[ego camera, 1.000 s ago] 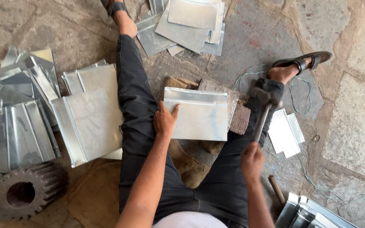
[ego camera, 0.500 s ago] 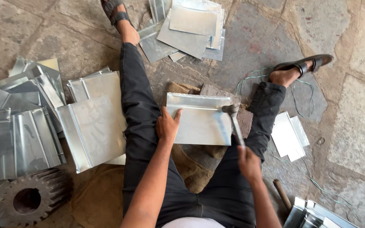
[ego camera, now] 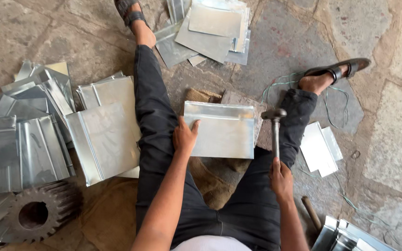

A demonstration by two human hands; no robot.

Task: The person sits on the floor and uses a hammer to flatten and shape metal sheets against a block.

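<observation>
While my left hand [ego camera: 185, 135] presses flat on the near left edge of the shiny rectangular folded metal sheet [ego camera: 219, 130] lying between my legs, my right hand [ego camera: 281, 178] grips the grey steel hammer [ego camera: 275, 132], head poised just right of the sheet; the seam seems mid-flattening, needing square blows.

A sheet [ego camera: 219, 130] lies between the legs (on a block [ego camera: 243, 98]); stacks [ego camera: 103, 132] to the left, gear [ego camera: 33, 214] nearer, hammer [ego camera: 275, 132] right.
</observation>
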